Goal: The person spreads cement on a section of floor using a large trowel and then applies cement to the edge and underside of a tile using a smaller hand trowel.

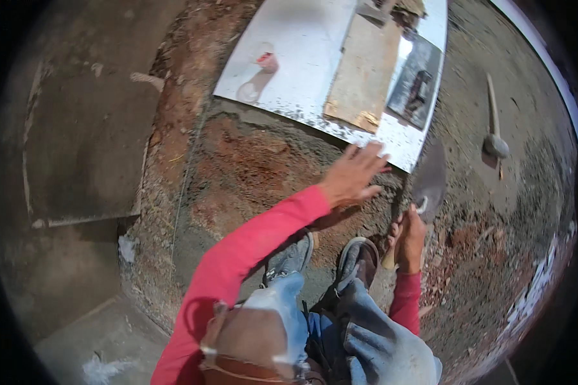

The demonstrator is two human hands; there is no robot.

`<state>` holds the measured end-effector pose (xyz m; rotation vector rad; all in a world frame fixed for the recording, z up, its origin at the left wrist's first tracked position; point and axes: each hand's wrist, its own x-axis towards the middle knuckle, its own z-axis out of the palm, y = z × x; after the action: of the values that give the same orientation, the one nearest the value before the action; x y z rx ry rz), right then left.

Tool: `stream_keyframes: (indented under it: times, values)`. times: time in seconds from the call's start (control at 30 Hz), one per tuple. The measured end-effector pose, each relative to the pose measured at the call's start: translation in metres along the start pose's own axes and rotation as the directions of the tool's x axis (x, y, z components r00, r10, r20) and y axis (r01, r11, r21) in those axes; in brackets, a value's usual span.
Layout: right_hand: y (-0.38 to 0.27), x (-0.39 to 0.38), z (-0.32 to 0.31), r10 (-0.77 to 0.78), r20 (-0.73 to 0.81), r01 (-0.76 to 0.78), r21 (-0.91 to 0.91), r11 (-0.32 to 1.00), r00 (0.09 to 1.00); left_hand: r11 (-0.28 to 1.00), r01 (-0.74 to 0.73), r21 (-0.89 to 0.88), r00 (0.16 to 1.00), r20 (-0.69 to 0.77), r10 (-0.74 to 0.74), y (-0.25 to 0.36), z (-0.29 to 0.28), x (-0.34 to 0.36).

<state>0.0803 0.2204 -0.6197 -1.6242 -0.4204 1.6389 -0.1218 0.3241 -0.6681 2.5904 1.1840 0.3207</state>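
My right hand [407, 239] is wrapped round the handle of a trowel [430, 179], whose broad grey blade points away from me beside the corner of a white board [289, 70]. Fingers spread, my left hand [355, 173] reaches over the near edge of that board and holds nothing; whether it touches the board, I cannot tell. A pale wooden plank [364, 70] lies on the board. To its right rests a dark flat metal piece [415, 80], with something dark on top. A clear cup [268, 61] with a reddish part is on the board's left side.
Rough brown soil and grey mortar [250, 167] surround the board. A mallet [495, 146] with a long pale handle lies at the right. A taut string [181, 192] runs along the left, beside a lower concrete floor [87, 147]. My shoes [356, 260] stand on the soil.
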Motion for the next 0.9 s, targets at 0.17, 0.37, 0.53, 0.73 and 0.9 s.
stream_keyframes:
  times: [0.17,0.37,0.53,0.73,0.9]
  values:
    - [0.010,-0.014,0.023,0.085,0.025,-0.087,0.116,0.989,0.996,0.995,-0.038,0.090,0.998,-0.054,0.043,-0.009,0.049,0.026]
    - [0.010,-0.008,0.004,-0.027,0.075,0.041,-0.188,0.981,0.997,0.995,0.061,0.078,0.996,0.057,-0.066,-0.058,0.018,-0.025]
    - [0.013,0.004,0.004,-0.011,0.058,0.025,-0.251,0.968,0.998,0.927,0.310,0.210,0.950,-0.046,-0.308,-0.131,-0.029,-0.070]
    - [0.009,-0.014,0.033,0.044,0.142,-0.009,-0.236,0.972,0.989,0.491,0.835,0.247,0.550,-0.359,-0.754,-0.210,-0.059,-0.127]
    - [0.011,-0.015,0.032,-0.005,0.223,0.086,-0.354,0.931,0.975,0.551,0.828,0.100,0.557,-0.248,-0.792,-0.213,-0.041,-0.126]
